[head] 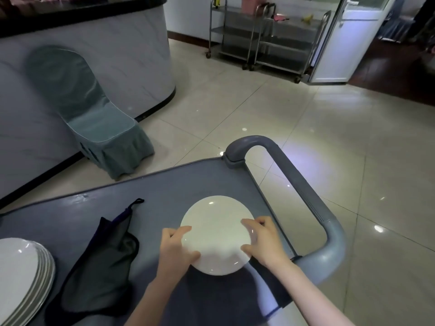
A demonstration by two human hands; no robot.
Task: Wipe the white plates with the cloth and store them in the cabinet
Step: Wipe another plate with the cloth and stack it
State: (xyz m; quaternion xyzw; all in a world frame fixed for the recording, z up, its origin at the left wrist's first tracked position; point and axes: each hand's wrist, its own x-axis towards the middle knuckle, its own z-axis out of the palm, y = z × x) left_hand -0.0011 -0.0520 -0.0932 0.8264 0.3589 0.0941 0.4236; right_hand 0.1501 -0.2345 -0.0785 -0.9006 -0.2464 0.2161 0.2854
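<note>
Head view: left hand (175, 249) and right hand (263, 241) grip opposite edges of one white plate (216, 231), thumbs over the rim, above the grey cart top (164, 189). Dark cloth (103, 267) lies just left of the left hand, plate stack (21, 274) further left. Cart handle (306, 189) curves beyond the right hand. Covered chair (94, 118) stands far beyond the left hand.

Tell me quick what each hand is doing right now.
Left hand: grips the left edge of the white plate.
Right hand: grips the right edge of the same plate.
</note>
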